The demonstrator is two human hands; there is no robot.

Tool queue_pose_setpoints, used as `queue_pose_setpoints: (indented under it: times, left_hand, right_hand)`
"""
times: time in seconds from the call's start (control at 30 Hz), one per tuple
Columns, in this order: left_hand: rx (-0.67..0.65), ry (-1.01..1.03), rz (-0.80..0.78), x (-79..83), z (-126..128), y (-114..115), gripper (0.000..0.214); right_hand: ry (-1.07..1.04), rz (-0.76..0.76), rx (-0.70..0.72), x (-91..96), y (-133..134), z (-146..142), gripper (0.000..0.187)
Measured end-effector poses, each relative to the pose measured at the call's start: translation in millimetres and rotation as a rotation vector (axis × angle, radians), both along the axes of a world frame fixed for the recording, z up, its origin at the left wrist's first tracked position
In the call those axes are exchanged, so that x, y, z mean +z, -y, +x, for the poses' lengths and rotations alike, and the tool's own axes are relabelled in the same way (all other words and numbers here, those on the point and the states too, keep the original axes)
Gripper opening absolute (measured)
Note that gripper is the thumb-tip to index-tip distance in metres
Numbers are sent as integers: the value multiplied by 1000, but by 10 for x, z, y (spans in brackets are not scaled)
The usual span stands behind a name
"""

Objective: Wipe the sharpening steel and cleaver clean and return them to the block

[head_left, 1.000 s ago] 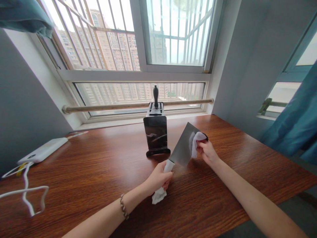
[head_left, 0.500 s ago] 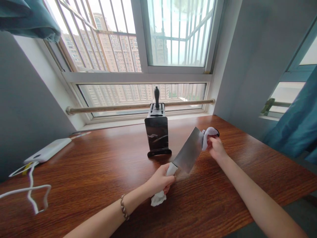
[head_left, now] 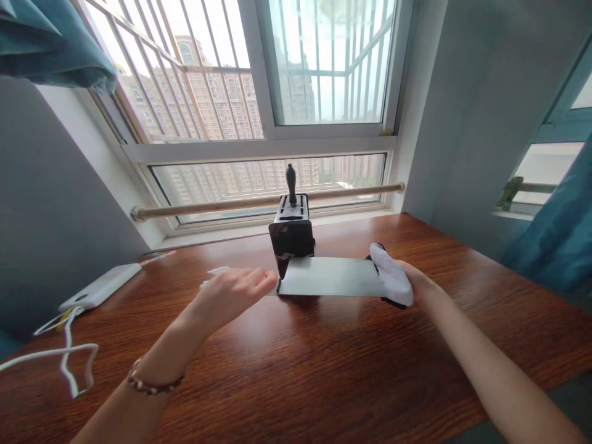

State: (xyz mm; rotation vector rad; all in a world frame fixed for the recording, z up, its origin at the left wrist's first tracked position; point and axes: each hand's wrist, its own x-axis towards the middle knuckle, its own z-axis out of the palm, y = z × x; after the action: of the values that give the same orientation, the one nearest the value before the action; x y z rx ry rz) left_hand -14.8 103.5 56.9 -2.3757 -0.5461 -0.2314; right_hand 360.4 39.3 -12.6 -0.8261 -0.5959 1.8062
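Observation:
My left hand (head_left: 235,293) is closed round the handle end of a steel cleaver (head_left: 328,276), with a bit of white tissue (head_left: 213,271) sticking out past my fingers. The blade lies level above the wooden table (head_left: 324,370), its broad side facing me. My right hand (head_left: 423,283) grips a white cloth (head_left: 393,277) folded over the blade's far end. Something dark shows under the cloth; I cannot make it out.
A black knife block (head_left: 292,237) stands just behind the blade, one black handle (head_left: 291,180) rising from it. A white power bank (head_left: 102,287) and white cable (head_left: 60,354) lie at the left. A wooden rod (head_left: 222,203) runs along the window. A teal curtain (head_left: 555,240) hangs at the right.
The cleaver has swung from a slant pointing away to lying level across in front of the knife block. My left hand rose and moved left; my right hand with the cloth stayed at the blade's end.

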Motion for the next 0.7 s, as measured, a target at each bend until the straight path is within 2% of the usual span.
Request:
queue_pose_setpoints:
  times: [0.07,0.13,0.3,0.47,0.53,0.6,0.7]
  left_hand:
    - [-40,-56,178,53,-42,19,19]
    - [-56,-77,263,79,-40,46,21]
    - [-59,-91,320,113,-20,73,22]
    - [18,-26,273,165,-41,44,21]
    - [35,96,257,178,-23,53,24]
    - [118,319,259,174,16,86,32]
    - [327,767,223,127,72,131,65]
  right_hand:
    - [55,8,70,31,50,-111,33]
    - [153,34,91,37,77,-199,38]
    - [337,73,65,-144,46,-296,25]
    - [316,154,31,-369,19,-496,39]
    - [272,180,-19,-426,39,-631,40]
    - [226,197,-56,-469,70,-764,39]
    - [172,205,-83,-497,117,-915,38]
